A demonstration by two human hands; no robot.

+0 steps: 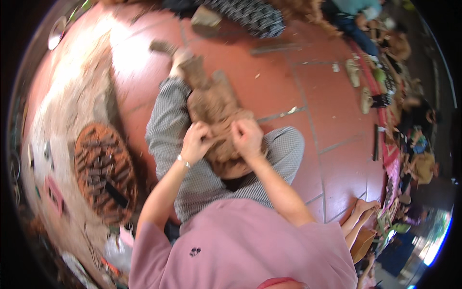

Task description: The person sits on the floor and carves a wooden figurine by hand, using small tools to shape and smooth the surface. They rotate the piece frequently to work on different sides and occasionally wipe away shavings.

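Note:
A long bundle of brown fibre lies over my lap and runs out along my stretched leg in grey checked trousers. My left hand, with a thin bracelet at the wrist, grips the near end of the bundle. My right hand grips the same end just to the right. Both hands are closed on the fibre, a few centimetres apart. My pink shirt fills the lower middle.
A round woven brown basket lies on the left beside a pale heap of fibre. The floor is red tile. Other people sit along the right edge, with sandals nearby. Someone's bare feet lie lower right.

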